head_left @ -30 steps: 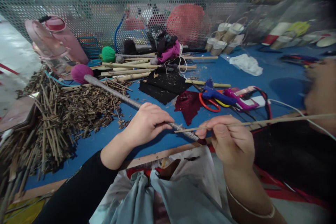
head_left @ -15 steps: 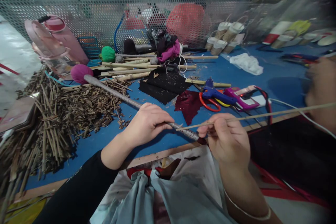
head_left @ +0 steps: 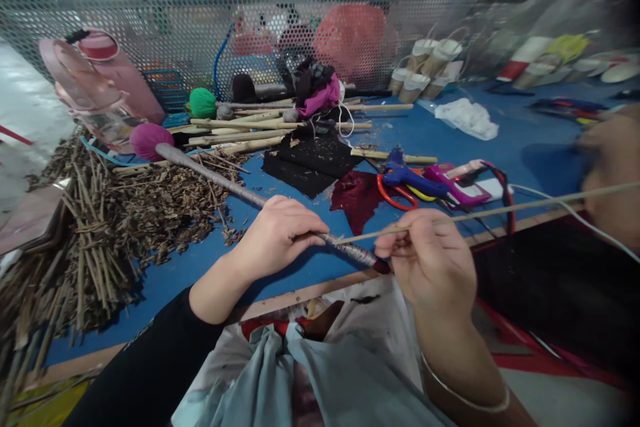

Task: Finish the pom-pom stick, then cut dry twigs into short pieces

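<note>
My left hand (head_left: 280,235) is closed around a long grey wrapped stick (head_left: 215,180) that runs up and left to a magenta ball head (head_left: 147,140). The stick's near end pokes out by my right hand. My right hand (head_left: 431,260) pinches a thin pale bamboo skewer (head_left: 500,211), which stretches right across the view; its left tip touches the grey stick near my left fingers. Both hands hover just above the near edge of the blue table (head_left: 210,260).
Dry twigs and bark (head_left: 100,227) are heaped at left. Black cloth (head_left: 310,160), dark red cloth (head_left: 359,199), scissors and a blue glue gun (head_left: 407,177) lie mid-table. Bamboo sticks (head_left: 250,125) and yarn balls sit by the mesh wall. Another person's blurred arm (head_left: 610,173) is at right.
My right hand has lifted slightly and slid the skewer left, so its tip now meets the grey stick. The left hand has held still.
</note>
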### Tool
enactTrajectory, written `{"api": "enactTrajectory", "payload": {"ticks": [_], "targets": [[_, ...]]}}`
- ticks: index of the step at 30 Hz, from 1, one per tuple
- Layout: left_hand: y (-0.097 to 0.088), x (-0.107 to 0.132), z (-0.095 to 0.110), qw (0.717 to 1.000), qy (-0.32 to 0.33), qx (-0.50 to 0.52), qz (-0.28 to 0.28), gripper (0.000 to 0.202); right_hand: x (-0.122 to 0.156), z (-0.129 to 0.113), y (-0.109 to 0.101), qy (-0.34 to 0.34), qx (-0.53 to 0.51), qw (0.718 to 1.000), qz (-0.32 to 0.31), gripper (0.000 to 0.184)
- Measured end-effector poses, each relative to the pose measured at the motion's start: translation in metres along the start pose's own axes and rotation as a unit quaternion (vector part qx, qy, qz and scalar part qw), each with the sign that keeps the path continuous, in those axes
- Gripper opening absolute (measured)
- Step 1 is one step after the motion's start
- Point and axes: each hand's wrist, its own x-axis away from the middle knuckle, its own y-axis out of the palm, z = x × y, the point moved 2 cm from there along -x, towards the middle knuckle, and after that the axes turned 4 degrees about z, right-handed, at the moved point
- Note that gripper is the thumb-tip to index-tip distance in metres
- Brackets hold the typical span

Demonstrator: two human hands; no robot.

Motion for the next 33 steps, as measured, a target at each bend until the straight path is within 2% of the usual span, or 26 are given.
{"api": "enactTrajectory", "payload": {"ticks": [3,8,18,22,25,28,33], "targets": [[0.0,0.0,0.0,1.0,0.001,0.002,0.002,0.011,-0.003,0.006,0.001,0.011,0.008,1.0,-0.005,0.015],[0.002,0.0,-0.001,1.0,-0.002,0.006,-0.007,0.011,-0.006,0.011,-0.006,0.017,0.013,1.0,0.02,0.015],[0.002,0.0,0.001,1.0,0.008,0.012,0.024,0.01,-0.007,0.024,-0.01,0.122,-0.052,0.989,0.065,0.019],[-0.001,-0.001,0.004,0.998,0.024,0.018,0.057,0.009,-0.009,0.023,-0.014,0.118,-0.054,0.987,0.091,0.02],[-0.004,-0.001,0.006,0.995,0.034,0.017,0.087,0.009,-0.01,0.013,-0.015,0.08,-0.058,0.99,0.105,0.02],[-0.005,-0.001,0.007,0.995,0.038,0.012,0.091,0.008,-0.009,0.0,-0.01,0.042,-0.068,0.993,0.085,0.019],[-0.006,-0.001,0.009,0.993,0.043,0.009,0.106,0.008,-0.007,0.0,0.004,0.099,-0.046,0.994,0.019,0.023]]}}
